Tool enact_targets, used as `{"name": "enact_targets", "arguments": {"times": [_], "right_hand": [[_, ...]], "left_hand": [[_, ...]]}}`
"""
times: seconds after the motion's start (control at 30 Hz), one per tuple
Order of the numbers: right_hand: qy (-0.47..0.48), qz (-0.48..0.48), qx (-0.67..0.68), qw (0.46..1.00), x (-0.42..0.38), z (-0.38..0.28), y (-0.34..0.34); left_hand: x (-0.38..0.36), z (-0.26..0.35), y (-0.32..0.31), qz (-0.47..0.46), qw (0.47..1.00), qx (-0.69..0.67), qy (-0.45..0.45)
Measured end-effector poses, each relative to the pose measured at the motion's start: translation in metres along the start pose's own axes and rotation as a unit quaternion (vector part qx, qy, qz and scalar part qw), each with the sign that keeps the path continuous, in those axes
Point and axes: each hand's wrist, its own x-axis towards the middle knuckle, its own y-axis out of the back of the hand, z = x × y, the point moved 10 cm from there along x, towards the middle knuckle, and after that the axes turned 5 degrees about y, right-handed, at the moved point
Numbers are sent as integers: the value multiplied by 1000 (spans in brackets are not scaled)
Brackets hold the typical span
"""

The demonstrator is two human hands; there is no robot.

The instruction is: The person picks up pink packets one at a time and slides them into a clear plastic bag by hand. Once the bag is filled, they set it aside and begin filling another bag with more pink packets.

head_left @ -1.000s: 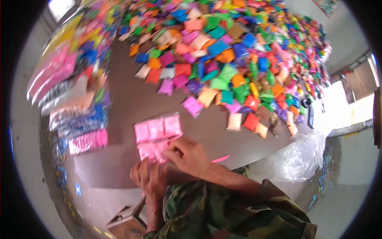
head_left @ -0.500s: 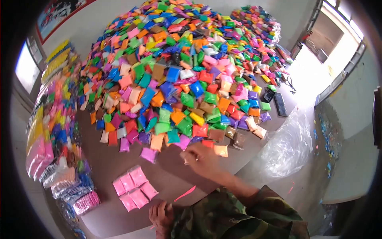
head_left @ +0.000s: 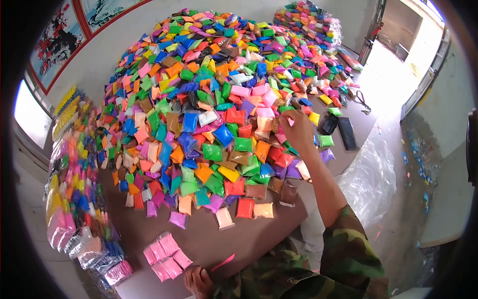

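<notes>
My right hand (head_left: 297,130) reaches into the right side of a big heap of small coloured packets (head_left: 199,107), its fingers closed on a pink packet (head_left: 291,121) that shows only in part. My left hand (head_left: 198,282) rests at the table's near edge, its fingers curled with nothing visible in them. Just beyond it, several pink packets (head_left: 168,256) lie side by side in two rows. A thin pink strip (head_left: 223,262) lies to the right of that hand. Along the heap's front edge are a pale peach packet (head_left: 224,218) and a red packet (head_left: 245,208).
Bundled packets in clear wrap (head_left: 79,199) line the left side. Right of the heap lie a black phone-like slab (head_left: 348,133), a black open case (head_left: 328,124) and crumpled clear plastic (head_left: 371,179). Litter (head_left: 420,164) covers the floor near the open doorway (head_left: 398,55).
My right hand has moved from the table's front away and to the right, into the heap. A peach packet now shows where it was. My left hand's fingers have curled in. The view has shifted.
</notes>
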Motion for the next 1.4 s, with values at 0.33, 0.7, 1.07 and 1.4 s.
{"name": "enact_targets", "arguments": {"times": [0.33, 0.7, 1.07, 1.4], "right_hand": [[66, -41, -11, 997, 68, -32, -67], [-60, -111, -77, 989, 124, 42, -101], [-102, -8, 236, 966, 117, 43, -78], [-204, -144, 711, 657, -12, -81, -61]], "left_hand": [[-2, -7, -9, -33, 998, 7, 47], [6, -2, -7, -30, 998, -7, 54], [1, -9, -13, -60, 995, -7, 79], [2, -10, -3, -27, 998, -19, 62]]}}
